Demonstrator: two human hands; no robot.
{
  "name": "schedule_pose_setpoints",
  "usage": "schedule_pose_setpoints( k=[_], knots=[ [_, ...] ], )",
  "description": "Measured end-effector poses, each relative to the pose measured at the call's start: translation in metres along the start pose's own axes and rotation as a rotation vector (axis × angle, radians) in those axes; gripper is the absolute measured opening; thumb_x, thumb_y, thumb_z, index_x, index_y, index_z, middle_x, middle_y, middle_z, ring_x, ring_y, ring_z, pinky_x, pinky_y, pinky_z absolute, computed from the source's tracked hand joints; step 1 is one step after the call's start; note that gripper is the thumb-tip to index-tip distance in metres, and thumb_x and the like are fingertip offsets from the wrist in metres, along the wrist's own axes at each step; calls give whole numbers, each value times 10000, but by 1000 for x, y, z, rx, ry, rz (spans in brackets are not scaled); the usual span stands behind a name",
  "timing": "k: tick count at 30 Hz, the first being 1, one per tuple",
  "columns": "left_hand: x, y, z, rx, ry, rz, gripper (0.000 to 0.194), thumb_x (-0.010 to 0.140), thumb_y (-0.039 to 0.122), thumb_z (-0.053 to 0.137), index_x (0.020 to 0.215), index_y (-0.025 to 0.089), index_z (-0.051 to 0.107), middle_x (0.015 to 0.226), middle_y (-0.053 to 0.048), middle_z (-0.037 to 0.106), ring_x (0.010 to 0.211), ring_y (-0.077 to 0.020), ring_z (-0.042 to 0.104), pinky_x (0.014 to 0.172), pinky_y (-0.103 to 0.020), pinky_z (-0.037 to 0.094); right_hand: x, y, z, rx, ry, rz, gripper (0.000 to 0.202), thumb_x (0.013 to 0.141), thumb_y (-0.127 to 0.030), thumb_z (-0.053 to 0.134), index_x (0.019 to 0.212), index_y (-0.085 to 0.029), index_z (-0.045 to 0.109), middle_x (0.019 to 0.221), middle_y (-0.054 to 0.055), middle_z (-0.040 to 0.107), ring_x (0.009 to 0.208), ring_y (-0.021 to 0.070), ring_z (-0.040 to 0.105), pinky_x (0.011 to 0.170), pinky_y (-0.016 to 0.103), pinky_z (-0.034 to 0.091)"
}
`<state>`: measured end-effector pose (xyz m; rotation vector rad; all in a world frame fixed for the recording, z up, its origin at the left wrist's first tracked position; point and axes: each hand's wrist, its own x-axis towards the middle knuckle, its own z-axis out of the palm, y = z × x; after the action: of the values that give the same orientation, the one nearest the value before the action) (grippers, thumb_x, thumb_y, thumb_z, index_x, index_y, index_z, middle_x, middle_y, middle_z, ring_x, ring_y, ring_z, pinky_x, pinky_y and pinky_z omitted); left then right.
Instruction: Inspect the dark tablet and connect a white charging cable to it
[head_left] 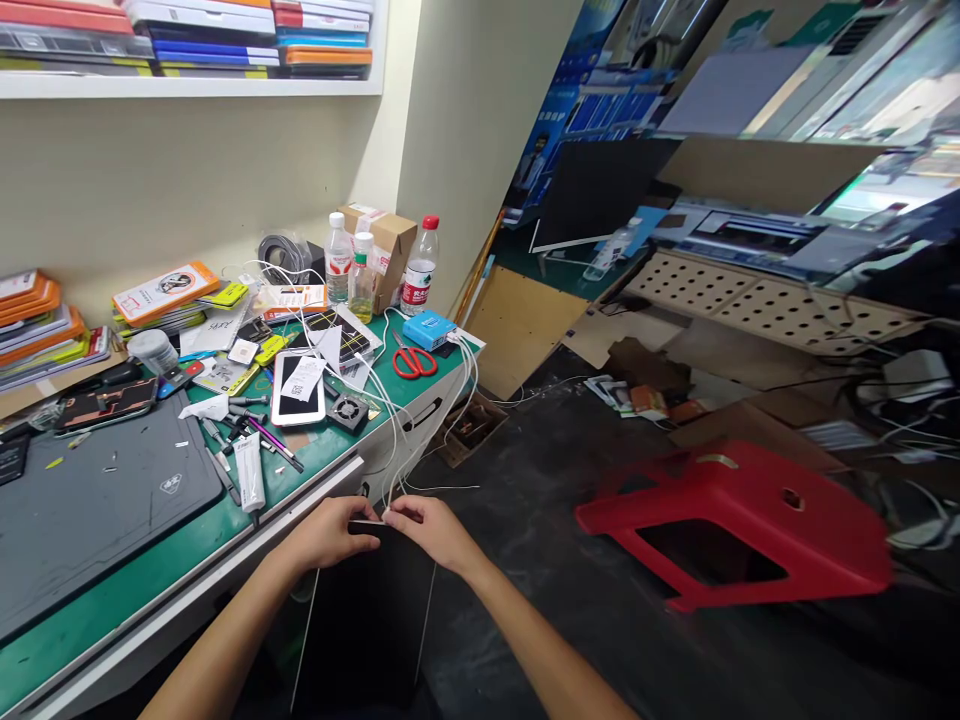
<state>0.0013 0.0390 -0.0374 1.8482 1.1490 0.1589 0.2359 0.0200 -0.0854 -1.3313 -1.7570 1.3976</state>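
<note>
A black tablet [367, 620] with a thin light edge stands tilted below the desk's front edge, its far edge between my hands. My left hand [330, 535] is closed on the tablet's far left corner, thumb over the dark face. At the same edge my right hand [433, 535] pinches the end of a white charging cable [395, 478], close against the tablet. Whether the plug sits in the port is hidden by the fingers. Several white cables run up to a blue charger box [428, 329] on the desk corner.
On the green desk [169, 590] lie a grey work mat [97, 520], a white tablet [298, 388], red scissors [415, 363], a small fan [349, 412] and loose tools. Bottles [420, 265] stand behind. A red stool [750, 520] is on the floor at right.
</note>
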Motion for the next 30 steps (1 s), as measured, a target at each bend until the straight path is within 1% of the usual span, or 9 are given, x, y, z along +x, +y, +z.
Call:
schedule_pose_setpoints(
  k=[5, 8, 11, 14, 19, 21, 24, 27, 30],
  knots=[
    [-1, 3, -1, 25, -2, -29, 264, 909, 352, 796, 1084, 168, 722, 917, -10, 707, 846, -207, 660, 849, -382, 524, 0, -1, 0, -12, -2, 5, 398, 1031, -555, 659, 979, -164, 717, 915, 15, 709, 880, 194, 695, 878, 399, 584],
    [-2, 7, -2, 23, -5, -35, 261, 934, 390, 745, 1074, 170, 739, 924, -22, 729, 845, -210, 665, 831, -367, 502, -1, 0, 1, -17, 5, 8, 391, 1034, -545, 660, 958, -164, 710, 906, 11, 705, 874, 192, 694, 875, 396, 583],
    [-2, 11, -3, 13, -13, -41, 325, 956, 468, 670, 1058, 180, 778, 960, -41, 772, 878, -229, 689, 818, -344, 475, -1, 0, 1, -19, 9, 11, 399, 1033, -548, 658, 926, -165, 700, 888, 6, 699, 859, 188, 689, 861, 386, 580],
    [-2, 12, -4, 15, -21, -45, 370, 940, 506, 653, 1044, 189, 814, 967, -41, 799, 893, -244, 703, 804, -324, 456, -2, 1, 2, -19, 8, 11, 406, 1032, -555, 656, 924, -166, 701, 877, 4, 696, 844, 185, 684, 844, 377, 578],
    [-3, 11, -3, 26, -27, -60, 434, 937, 560, 636, 1027, 186, 838, 872, -26, 784, 792, -222, 675, 705, -302, 423, -1, 1, 2, -20, 8, 4, 398, 1032, -554, 658, 949, -168, 710, 904, 11, 708, 865, 189, 690, 868, 389, 581],
    [-4, 12, -4, 35, -29, -63, 422, 924, 561, 654, 1013, 191, 836, 825, -14, 761, 755, -208, 654, 676, -298, 403, -1, 1, 2, -19, 2, 2, 400, 1031, -556, 658, 949, -169, 713, 903, 11, 709, 876, 193, 693, 881, 396, 578],
    [-4, 14, -4, 55, -43, -65, 350, 903, 522, 710, 942, 188, 808, 754, 3, 704, 702, -183, 612, 668, -299, 394, -1, 1, 1, -17, -19, 1, 388, 1027, -547, 668, 972, -165, 717, 921, 15, 714, 886, 195, 696, 882, 398, 580],
    [-3, 14, -4, 78, -62, -61, 288, 920, 461, 743, 913, 173, 758, 737, 20, 657, 692, -173, 594, 704, -310, 436, -1, 0, -1, -21, -46, 1, 374, 1026, -531, 678, 981, -161, 719, 932, 16, 716, 887, 195, 700, 872, 393, 588],
    [-2, 13, -3, 95, -78, -51, 261, 946, 429, 753, 933, 168, 733, 772, 23, 659, 727, -179, 619, 749, -330, 488, -1, -2, -5, -36, -74, 5, 366, 1024, -516, 687, 959, -158, 716, 899, 6, 707, 859, 188, 698, 849, 382, 592]
  ],
)
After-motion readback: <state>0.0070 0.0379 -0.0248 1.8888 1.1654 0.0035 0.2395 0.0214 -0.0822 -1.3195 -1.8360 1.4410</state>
